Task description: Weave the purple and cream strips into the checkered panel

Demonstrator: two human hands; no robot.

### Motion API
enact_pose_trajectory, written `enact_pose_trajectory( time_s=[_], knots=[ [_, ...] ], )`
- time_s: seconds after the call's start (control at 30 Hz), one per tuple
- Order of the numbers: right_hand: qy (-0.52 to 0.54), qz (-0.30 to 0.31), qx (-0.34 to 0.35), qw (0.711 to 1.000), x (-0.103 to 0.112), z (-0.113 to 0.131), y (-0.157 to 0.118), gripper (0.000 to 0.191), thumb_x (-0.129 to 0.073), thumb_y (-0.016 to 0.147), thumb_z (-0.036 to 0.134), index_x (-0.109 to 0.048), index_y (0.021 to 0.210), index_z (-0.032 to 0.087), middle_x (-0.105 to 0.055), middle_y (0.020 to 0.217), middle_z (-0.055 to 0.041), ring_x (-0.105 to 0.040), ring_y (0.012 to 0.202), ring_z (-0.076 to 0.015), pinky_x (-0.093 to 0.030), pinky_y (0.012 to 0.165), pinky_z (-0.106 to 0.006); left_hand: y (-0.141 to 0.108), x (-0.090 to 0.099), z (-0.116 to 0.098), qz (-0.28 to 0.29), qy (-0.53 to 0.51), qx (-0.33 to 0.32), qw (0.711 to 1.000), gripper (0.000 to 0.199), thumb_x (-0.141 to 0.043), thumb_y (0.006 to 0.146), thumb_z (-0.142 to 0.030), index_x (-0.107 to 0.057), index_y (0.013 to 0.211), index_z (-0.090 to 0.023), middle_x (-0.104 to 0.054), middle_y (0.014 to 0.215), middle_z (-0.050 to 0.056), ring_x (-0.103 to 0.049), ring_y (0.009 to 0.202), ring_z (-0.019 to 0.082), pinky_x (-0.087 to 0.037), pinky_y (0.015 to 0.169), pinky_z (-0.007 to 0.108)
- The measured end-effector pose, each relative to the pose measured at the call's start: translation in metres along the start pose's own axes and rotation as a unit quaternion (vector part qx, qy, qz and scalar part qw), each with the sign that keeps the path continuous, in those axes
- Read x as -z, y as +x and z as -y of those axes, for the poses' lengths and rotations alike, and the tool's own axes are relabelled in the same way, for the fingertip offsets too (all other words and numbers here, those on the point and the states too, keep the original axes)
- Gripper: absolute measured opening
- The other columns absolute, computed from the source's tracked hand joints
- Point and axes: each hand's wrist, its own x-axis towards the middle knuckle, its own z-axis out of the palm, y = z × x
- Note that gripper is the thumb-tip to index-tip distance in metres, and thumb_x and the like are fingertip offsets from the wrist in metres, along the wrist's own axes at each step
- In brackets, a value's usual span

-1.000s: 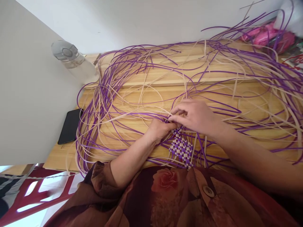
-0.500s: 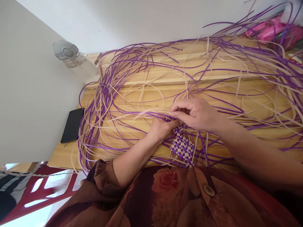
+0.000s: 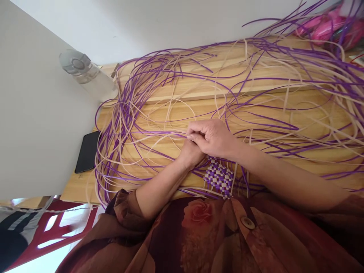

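A small woven piece (image 3: 218,177) in a purple and cream check lies near the front edge of the table, close to my shirt. Long purple and cream strips (image 3: 125,110) spread out from it in wide loops. My right hand (image 3: 212,137) is closed in a pinch on strips at its fingertips, above the weave. Under it and to its left, my left hand (image 3: 193,152) is closed at the upper end of the weave; its fingers are mostly covered by the right hand, so what it grips is hidden.
On the wooden table (image 3: 182,91), a clear bottle with a grey lid (image 3: 88,74) stands at the back left. A black phone (image 3: 87,152) lies at the left edge. Pink items in plastic (image 3: 327,30) are at the back right.
My right hand has moved left, from beside my left hand to over its fingers, and strips at its fingertips have shifted left with it. The woven piece stays in nearly the same place.
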Motion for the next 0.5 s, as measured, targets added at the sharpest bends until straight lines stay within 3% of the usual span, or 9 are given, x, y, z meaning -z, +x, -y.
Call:
enact_pose_trajectory(
  time_s=[0.1,0.17,0.27,0.37,0.5],
  knots=[
    [0.047,-0.008,-0.049,0.998,0.018,-0.002,0.000,0.015,-0.057,0.089,0.024,-0.067,0.082,0.015,-0.059,0.065,0.0010,-0.049,0.059,-0.0100,-0.032,0.060,-0.024,0.000,-0.002,-0.001,0.037,-0.084,0.052,0.994,0.032,-0.082,0.061,-0.023,-0.069,0.089,-0.014,-0.073,0.098,0.010,-0.067,0.098,0.028,-0.052,0.090,0.040],
    [0.061,-0.036,-0.101,0.992,0.035,-0.007,-0.009,0.026,-0.052,0.093,0.034,-0.070,0.089,0.016,-0.062,0.067,-0.0005,-0.052,0.060,-0.0112,-0.034,0.059,-0.025,-0.001,-0.004,-0.002,0.019,-0.133,0.128,0.983,0.035,-0.084,0.058,-0.028,-0.071,0.087,-0.013,-0.074,0.098,0.011,-0.068,0.096,0.029,-0.052,0.090,0.043],
    [0.045,-0.005,-0.207,0.977,0.054,-0.021,-0.029,0.034,-0.053,0.092,0.042,-0.069,0.079,0.015,-0.062,0.063,-0.0018,-0.050,0.053,-0.0112,-0.034,0.054,-0.025,-0.002,-0.004,-0.002,-0.005,-0.170,0.198,0.965,0.042,-0.088,0.054,-0.032,-0.073,0.089,-0.013,-0.075,0.101,0.012,-0.068,0.100,0.030,-0.051,0.092,0.042],
    [0.076,0.050,-0.291,0.952,0.056,-0.036,-0.046,0.035,-0.056,0.089,0.043,-0.064,0.069,0.016,-0.058,0.056,-0.0010,-0.047,0.047,-0.0095,-0.033,0.048,-0.024,-0.002,-0.004,-0.003,-0.005,-0.182,0.204,0.962,0.043,-0.089,0.053,-0.035,-0.074,0.089,-0.014,-0.075,0.102,0.012,-0.068,0.103,0.030,-0.050,0.094,0.041],
    [0.171,0.037,-0.328,0.928,0.044,-0.043,-0.049,0.028,-0.062,0.086,0.041,-0.062,0.074,0.016,-0.055,0.054,0.0011,-0.046,0.043,-0.0074,-0.033,0.042,-0.021,-0.003,-0.004,-0.005,0.002,-0.183,0.191,0.964,0.041,-0.088,0.056,-0.036,-0.076,0.088,-0.013,-0.076,0.099,0.011,-0.068,0.102,0.029,-0.049,0.095,0.039]
  ],
)
